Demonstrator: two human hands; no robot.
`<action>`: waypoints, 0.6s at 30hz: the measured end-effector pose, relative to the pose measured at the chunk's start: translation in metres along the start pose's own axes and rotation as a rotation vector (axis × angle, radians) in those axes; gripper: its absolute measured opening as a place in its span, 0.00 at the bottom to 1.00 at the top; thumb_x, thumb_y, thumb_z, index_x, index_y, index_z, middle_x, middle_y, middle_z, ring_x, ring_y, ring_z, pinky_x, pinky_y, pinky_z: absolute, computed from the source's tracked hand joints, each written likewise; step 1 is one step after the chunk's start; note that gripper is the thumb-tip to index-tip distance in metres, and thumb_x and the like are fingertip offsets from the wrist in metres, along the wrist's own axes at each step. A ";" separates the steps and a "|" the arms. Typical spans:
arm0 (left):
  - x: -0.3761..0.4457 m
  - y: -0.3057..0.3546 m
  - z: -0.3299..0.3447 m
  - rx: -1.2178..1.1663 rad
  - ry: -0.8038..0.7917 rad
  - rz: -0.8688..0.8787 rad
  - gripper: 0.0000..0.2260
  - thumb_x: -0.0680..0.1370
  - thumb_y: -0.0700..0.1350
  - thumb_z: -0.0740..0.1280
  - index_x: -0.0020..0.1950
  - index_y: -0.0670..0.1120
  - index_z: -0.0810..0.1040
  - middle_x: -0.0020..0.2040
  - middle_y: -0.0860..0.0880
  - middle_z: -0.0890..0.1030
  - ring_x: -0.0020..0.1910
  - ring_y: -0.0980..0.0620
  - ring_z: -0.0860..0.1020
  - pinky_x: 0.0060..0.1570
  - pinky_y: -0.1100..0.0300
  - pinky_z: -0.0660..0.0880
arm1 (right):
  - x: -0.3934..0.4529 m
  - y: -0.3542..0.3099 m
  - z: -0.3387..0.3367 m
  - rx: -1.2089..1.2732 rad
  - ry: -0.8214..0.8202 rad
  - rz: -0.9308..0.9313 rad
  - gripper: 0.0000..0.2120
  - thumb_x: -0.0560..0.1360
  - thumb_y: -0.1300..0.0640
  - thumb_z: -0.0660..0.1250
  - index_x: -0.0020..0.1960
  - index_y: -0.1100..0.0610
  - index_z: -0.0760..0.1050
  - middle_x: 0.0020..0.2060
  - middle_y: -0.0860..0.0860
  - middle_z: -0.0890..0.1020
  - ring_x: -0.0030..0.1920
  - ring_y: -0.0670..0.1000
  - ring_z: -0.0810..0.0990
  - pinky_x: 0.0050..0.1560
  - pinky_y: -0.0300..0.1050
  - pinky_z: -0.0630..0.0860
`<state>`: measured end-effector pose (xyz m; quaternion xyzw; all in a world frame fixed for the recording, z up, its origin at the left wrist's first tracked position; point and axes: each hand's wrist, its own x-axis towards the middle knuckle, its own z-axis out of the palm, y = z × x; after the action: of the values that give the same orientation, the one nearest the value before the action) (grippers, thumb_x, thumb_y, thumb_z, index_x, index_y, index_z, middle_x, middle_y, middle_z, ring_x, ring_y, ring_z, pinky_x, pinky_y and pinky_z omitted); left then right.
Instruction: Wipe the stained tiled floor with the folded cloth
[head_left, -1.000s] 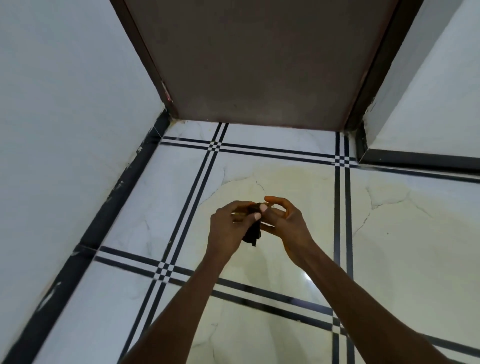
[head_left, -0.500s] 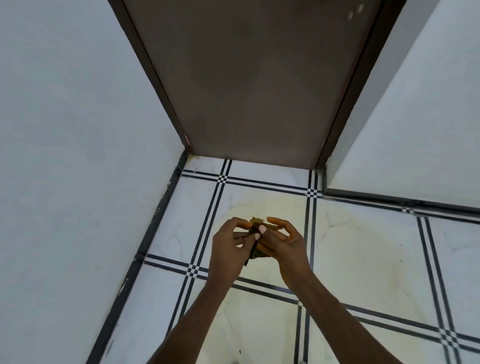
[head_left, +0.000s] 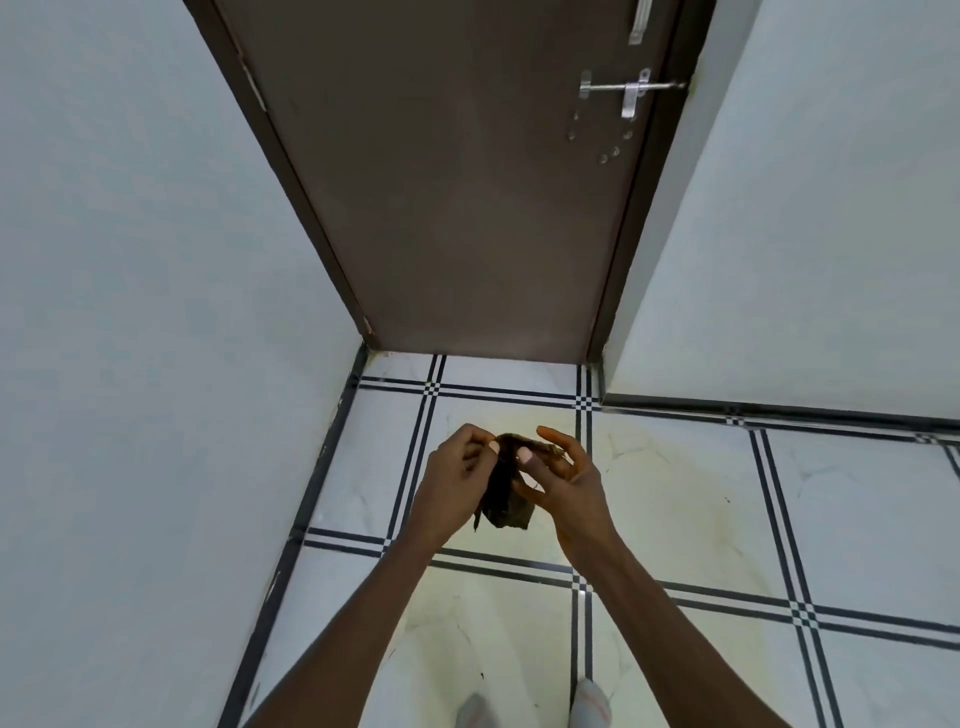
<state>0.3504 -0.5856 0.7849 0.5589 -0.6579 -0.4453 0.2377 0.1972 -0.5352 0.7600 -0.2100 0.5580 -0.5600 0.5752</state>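
Two grey-and-white slipper toes at the bottom edge, set on the white marble-look tiled floor with its double black line borders. A pale yellowish stain spreads across the tiles beneath and to the right of the hands. Two bare forearms reach forward from the lower edge. Held in the air above the stained tile — a small dark brown folded cloth, crumpled, its lower part hanging free between the palms. Left hand: fingers curled, thumb and fingertips pinching the cloth's upper left edge. Right hand: thumb pressed on the cloth's upper right part, the other fingers loosely spread and curved behind it. Beyond, black skirting along pale grey-white walls either side. Farthest — a closed dark brown door in a dark frame, carrying a silver sliding bolt latch and part of a silver handle at upper right. No writing, label or brand can be read.
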 end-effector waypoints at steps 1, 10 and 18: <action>-0.004 0.003 -0.003 -0.013 -0.019 -0.007 0.07 0.84 0.47 0.65 0.60 0.47 0.77 0.54 0.51 0.84 0.53 0.56 0.83 0.53 0.68 0.81 | -0.008 -0.004 0.001 0.027 0.007 0.008 0.21 0.77 0.61 0.75 0.67 0.51 0.76 0.51 0.47 0.88 0.55 0.50 0.87 0.49 0.41 0.85; -0.023 0.030 -0.005 -0.027 0.060 -0.078 0.07 0.84 0.48 0.64 0.61 0.49 0.75 0.57 0.48 0.82 0.58 0.48 0.82 0.59 0.58 0.81 | -0.037 -0.014 -0.009 0.071 0.035 0.050 0.24 0.76 0.65 0.75 0.68 0.53 0.73 0.56 0.56 0.85 0.58 0.57 0.85 0.51 0.46 0.85; -0.019 0.083 -0.025 0.024 0.275 0.014 0.12 0.85 0.51 0.62 0.65 0.47 0.75 0.59 0.49 0.82 0.59 0.52 0.80 0.60 0.59 0.78 | -0.033 0.014 -0.091 -0.284 -0.003 0.294 0.23 0.76 0.69 0.73 0.68 0.59 0.71 0.60 0.63 0.81 0.58 0.62 0.84 0.55 0.57 0.84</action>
<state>0.3323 -0.5779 0.8718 0.6129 -0.6283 -0.3547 0.3220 0.1309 -0.4677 0.7351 -0.2064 0.6552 -0.3853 0.6162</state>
